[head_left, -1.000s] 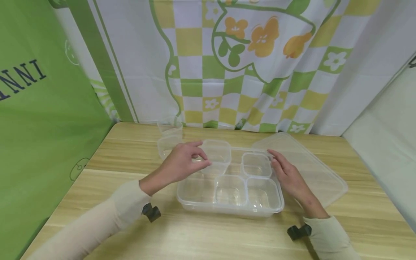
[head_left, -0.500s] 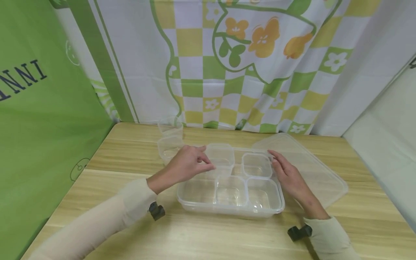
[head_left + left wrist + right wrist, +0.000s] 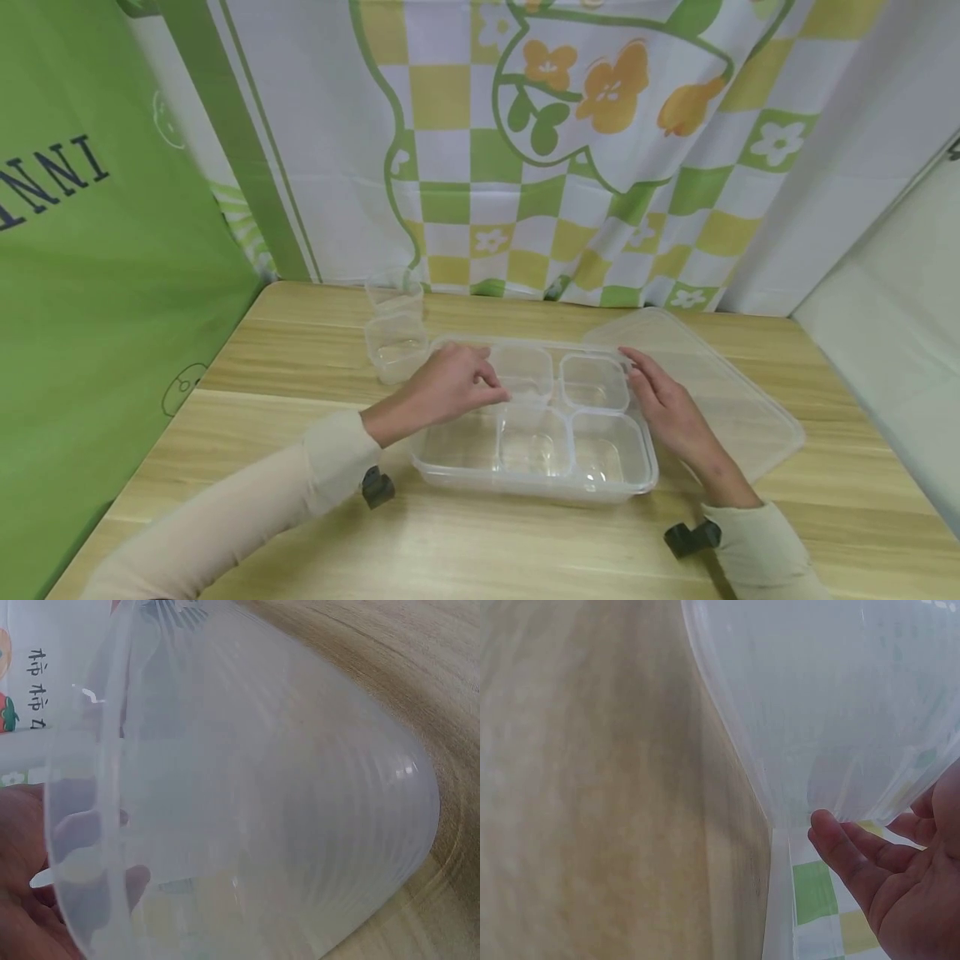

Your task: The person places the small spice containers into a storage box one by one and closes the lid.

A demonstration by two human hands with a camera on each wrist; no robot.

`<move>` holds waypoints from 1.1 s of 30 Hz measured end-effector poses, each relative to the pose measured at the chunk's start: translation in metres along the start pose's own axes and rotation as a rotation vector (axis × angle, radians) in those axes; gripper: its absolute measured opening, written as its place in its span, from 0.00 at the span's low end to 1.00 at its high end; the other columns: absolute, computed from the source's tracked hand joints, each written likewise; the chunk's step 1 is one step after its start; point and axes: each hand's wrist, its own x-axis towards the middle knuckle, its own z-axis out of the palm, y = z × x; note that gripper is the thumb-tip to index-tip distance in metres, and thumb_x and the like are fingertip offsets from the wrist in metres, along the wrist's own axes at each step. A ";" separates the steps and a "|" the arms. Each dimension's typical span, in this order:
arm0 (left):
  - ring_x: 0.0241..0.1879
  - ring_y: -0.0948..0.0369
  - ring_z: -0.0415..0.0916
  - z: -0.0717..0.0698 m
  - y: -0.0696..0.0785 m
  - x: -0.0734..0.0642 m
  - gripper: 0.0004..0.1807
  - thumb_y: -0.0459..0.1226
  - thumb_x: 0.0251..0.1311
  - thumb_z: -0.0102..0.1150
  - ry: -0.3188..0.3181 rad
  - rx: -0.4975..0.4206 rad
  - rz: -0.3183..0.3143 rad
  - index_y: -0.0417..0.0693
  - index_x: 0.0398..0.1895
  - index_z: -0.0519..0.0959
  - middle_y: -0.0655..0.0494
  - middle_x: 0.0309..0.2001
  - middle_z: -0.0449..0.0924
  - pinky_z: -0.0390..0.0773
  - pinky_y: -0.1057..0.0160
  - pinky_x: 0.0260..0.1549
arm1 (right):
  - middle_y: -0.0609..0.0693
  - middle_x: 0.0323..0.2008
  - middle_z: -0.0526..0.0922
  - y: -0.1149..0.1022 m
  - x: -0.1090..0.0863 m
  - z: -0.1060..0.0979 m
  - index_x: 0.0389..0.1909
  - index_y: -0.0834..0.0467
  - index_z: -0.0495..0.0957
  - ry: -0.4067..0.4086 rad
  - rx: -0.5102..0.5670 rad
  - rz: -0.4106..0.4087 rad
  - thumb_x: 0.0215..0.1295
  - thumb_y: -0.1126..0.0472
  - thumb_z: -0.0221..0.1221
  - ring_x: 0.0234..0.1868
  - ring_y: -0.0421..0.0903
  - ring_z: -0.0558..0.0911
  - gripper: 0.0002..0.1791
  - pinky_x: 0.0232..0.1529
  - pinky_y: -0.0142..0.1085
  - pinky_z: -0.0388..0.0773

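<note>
My left hand (image 3: 457,385) pinches the rim of a small clear plastic container (image 3: 527,368) between thumb and fingers. That container sits at the back left part of a large clear plastic box (image 3: 465,479), its rim close to the box's rim level. Three more small containers stand inside: one at back right (image 3: 594,382), one at front middle (image 3: 534,446) and one at front right (image 3: 606,450). My right hand (image 3: 671,408) touches the large box's right side near the back corner, its fingers fairly straight along the wall.
A flat translucent lid (image 3: 727,392) lies on the wooden table (image 3: 480,550) to the right, partly behind the right hand. Two small clear containers stand behind the left hand, a nearer one (image 3: 397,346) and a farther one (image 3: 393,292). A patterned curtain (image 3: 540,200) hangs at the back.
My left hand has moved right and toward me, bringing the small container down into the back of the large box. The right hand has stayed where it was.
</note>
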 end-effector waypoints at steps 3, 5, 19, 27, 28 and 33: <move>0.40 0.51 0.87 0.002 0.000 0.001 0.10 0.44 0.62 0.73 -0.009 -0.015 -0.003 0.47 0.31 0.91 0.38 0.52 0.84 0.66 0.66 0.21 | 0.70 0.69 0.69 0.001 0.000 0.000 0.77 0.58 0.62 -0.004 0.004 0.005 0.86 0.50 0.41 0.67 0.70 0.71 0.28 0.67 0.67 0.61; 0.22 0.59 0.82 0.003 -0.001 0.001 0.10 0.44 0.62 0.73 -0.018 -0.021 -0.007 0.47 0.31 0.91 0.36 0.55 0.82 0.65 0.67 0.19 | 0.70 0.69 0.69 0.001 0.000 0.000 0.77 0.58 0.62 -0.005 0.002 0.008 0.85 0.49 0.40 0.67 0.70 0.71 0.28 0.67 0.67 0.61; 0.27 0.53 0.86 0.010 -0.001 0.001 0.10 0.42 0.64 0.71 -0.036 -0.023 -0.018 0.46 0.30 0.90 0.33 0.62 0.76 0.61 0.70 0.14 | 0.69 0.71 0.67 0.002 0.000 -0.001 0.77 0.58 0.62 -0.009 0.005 0.008 0.85 0.50 0.41 0.67 0.70 0.70 0.28 0.67 0.67 0.61; 0.17 0.59 0.80 0.009 0.002 0.002 0.12 0.42 0.69 0.66 -0.065 -0.019 -0.004 0.43 0.42 0.90 0.37 0.57 0.81 0.59 0.69 0.14 | 0.68 0.72 0.67 -0.001 0.000 -0.001 0.77 0.58 0.62 -0.003 0.006 0.013 0.85 0.51 0.42 0.70 0.69 0.67 0.27 0.68 0.66 0.60; 0.23 0.58 0.84 0.009 0.002 0.002 0.12 0.43 0.69 0.66 -0.069 -0.012 -0.006 0.43 0.43 0.90 0.38 0.57 0.81 0.60 0.69 0.15 | 0.68 0.72 0.67 -0.002 0.000 -0.001 0.77 0.58 0.62 -0.004 0.006 0.014 0.85 0.51 0.42 0.71 0.69 0.66 0.27 0.68 0.66 0.60; 0.62 0.50 0.77 0.009 0.002 0.002 0.10 0.41 0.68 0.67 -0.058 0.013 0.009 0.43 0.43 0.90 0.46 0.51 0.86 0.68 0.65 0.22 | 0.68 0.72 0.66 -0.001 0.000 -0.001 0.77 0.58 0.62 -0.012 0.008 0.019 0.85 0.50 0.41 0.72 0.68 0.64 0.28 0.69 0.65 0.60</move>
